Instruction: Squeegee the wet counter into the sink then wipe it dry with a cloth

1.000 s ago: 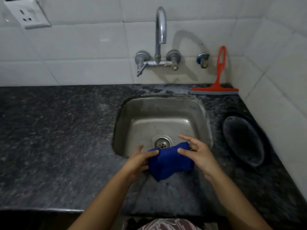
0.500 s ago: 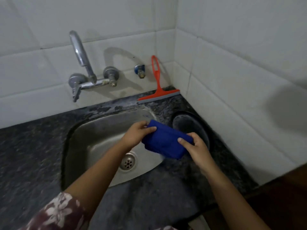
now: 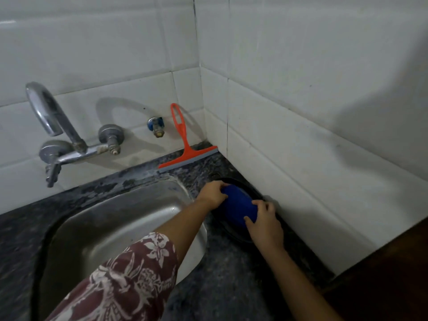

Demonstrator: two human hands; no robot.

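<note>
Head view, hands: the left hand (image 3: pixel 212 194) and the right hand (image 3: pixel 266 224) both hold the blue cloth (image 3: pixel 239 206), one at each end, fingers curled over its edges.
Head view, left grip: fingers closed narrow over the cloth's far-left end.
Head view, right grip: fingers bent down onto the cloth's near-right end, thumb side toward the wall.
Head view, cloth: bunched into a rounded bundle, sitting in or just over the dark dish (image 3: pixel 234 230); whether it touches the dish floor cannot be told.
Head view, dark dish: an oval, shallow, black container on the counter (image 3: pixel 231 281) between the sink (image 3: pixel 111 228) and the tiled side wall (image 3: pixel 301 112); only the cloth shows in it.
Head view, sink: a steel basin set into the counter, its visible part holding nothing; the left forearm in a patterned sleeve (image 3: pixel 129 279) crosses over it.
Head view, squeegee (image 3: pixel 185 156): red, standing on its blade at the back corner of the counter, handle leaning against the back tiles, well apart from both hands.
Head view, tap (image 3: pixel 67 135): wall-mounted above the sink, spout curved over to the left; a small valve (image 3: pixel 156 126) sits on the wall beside the squeegee handle.
Head view, counter: dark speckled stone, with pale streaks behind the sink.
</note>
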